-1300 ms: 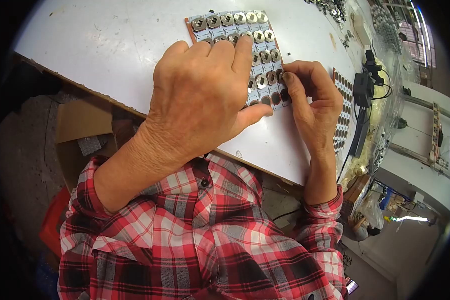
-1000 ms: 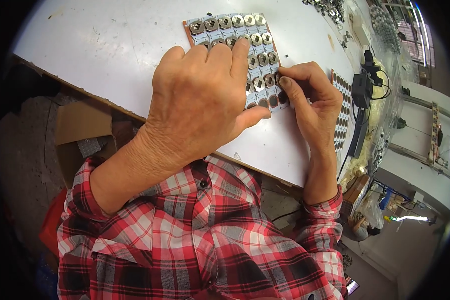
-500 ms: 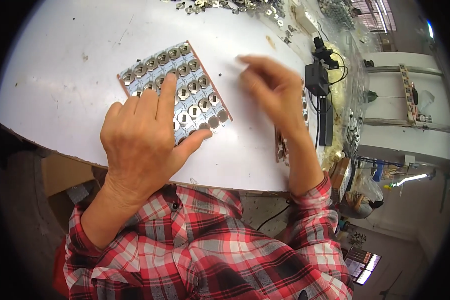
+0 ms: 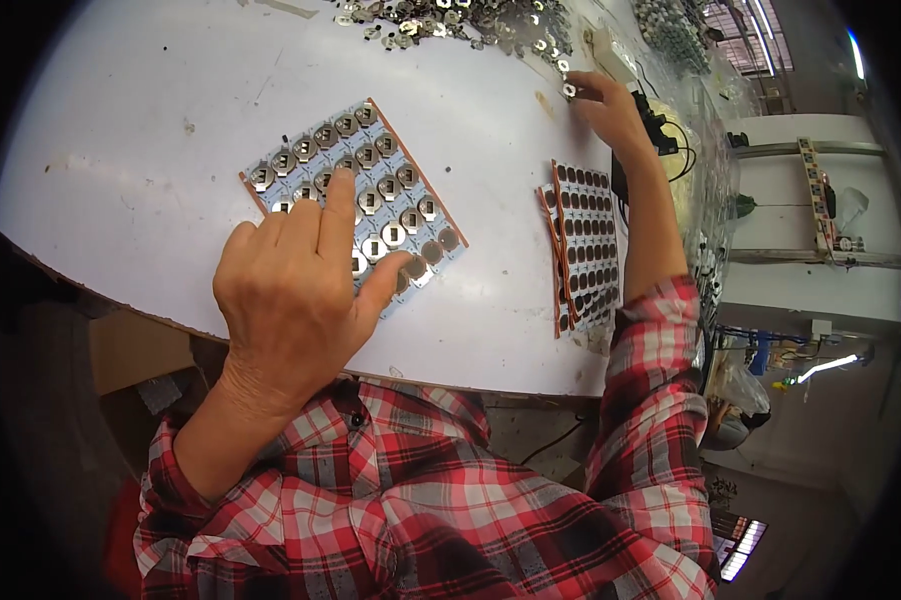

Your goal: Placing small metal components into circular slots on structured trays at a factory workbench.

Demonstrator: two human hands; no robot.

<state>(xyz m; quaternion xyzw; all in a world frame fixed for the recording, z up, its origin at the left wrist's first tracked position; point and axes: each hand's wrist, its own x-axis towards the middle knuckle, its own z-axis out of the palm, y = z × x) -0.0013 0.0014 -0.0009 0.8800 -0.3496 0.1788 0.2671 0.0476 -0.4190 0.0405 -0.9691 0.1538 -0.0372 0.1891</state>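
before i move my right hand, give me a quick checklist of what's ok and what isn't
1. Left hand on the blue-white panel: ok, index finger resting on it.
2. Right hand by the loose metal pieces: ok, at their right edge.
3. Firm grip on the small metal piece at the fingertips: cannot tell.
4. Metal on every round spot: not ok, dark discs lie bare beside the thumb.
5. Stacked panels apart from this panel: ok.
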